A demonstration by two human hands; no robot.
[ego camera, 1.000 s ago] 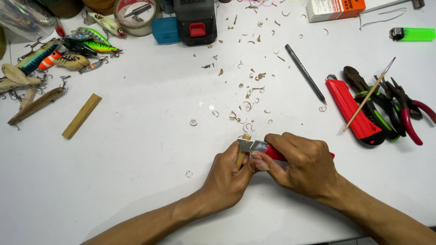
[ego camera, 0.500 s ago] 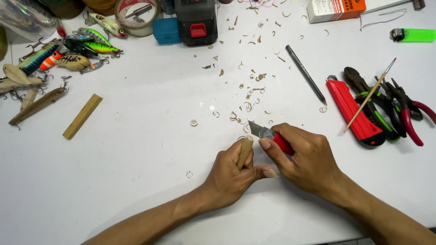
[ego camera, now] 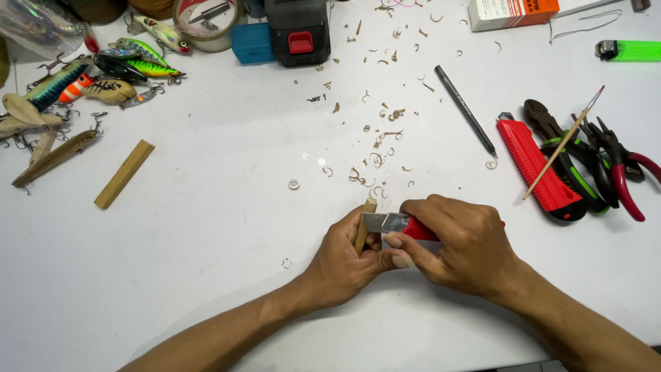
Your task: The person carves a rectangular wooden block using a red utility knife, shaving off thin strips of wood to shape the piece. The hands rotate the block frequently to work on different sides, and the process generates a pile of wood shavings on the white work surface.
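Far to the left of the hands, fishing lures (ego camera: pixel 103 72) lie in a bunch, and a flat wood block (ego camera: pixel 124 173) lies below them on the white table (ego camera: pixel 206 275). The left hand (ego camera: pixel 344 265) is wrapped around a small wood stick (ego camera: pixel 365 222). The stick is thin, light brown and stands almost straight up out of the fist, with only its top end showing. The right hand (ego camera: pixel 461 244) is closed tight on a red knife (ego camera: pixel 403 224). Its gray blade lies flat across the stick, touching it near the top. The right thumb presses on the knife from below. Just above the hands, many small curly wood shavings (ego camera: pixel 375 162) are spread on the table. Up and to the right lies a black pencil (ego camera: pixel 466 110). Farther right sit a big red cutter (ego camera: pixel 537 165), a thin brush (ego camera: pixel 563 143) and 2 pliers (ego camera: pixel 606 162). A green lighter (ego camera: pixel 630 50) is in the far top corner.
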